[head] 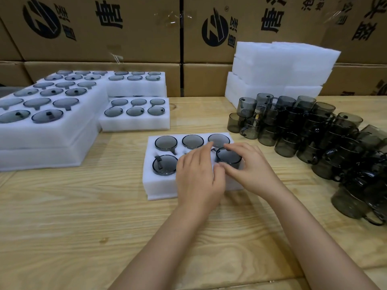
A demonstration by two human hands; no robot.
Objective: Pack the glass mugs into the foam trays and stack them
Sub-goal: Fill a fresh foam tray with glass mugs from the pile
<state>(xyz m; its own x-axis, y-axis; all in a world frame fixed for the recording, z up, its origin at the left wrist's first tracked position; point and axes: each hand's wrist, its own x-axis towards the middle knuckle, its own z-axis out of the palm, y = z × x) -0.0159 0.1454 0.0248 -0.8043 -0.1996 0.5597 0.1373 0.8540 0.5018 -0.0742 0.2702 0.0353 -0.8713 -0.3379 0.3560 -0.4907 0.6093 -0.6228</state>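
A white foam tray lies on the wooden table in front of me, with smoky grey glass mugs sunk into its round pockets. My left hand lies flat over the front middle pocket, its fingers straight, and hides what is in that pocket. My right hand curls its fingers and thumb round the rim of a mug that sits slightly raised in the front right pocket. Loose mugs stand stacked in a heap at the right.
Filled foam trays are stacked at the left, with two smaller stacks behind. Blank foam trays are piled at the back right. Cardboard boxes wall off the table's far side.
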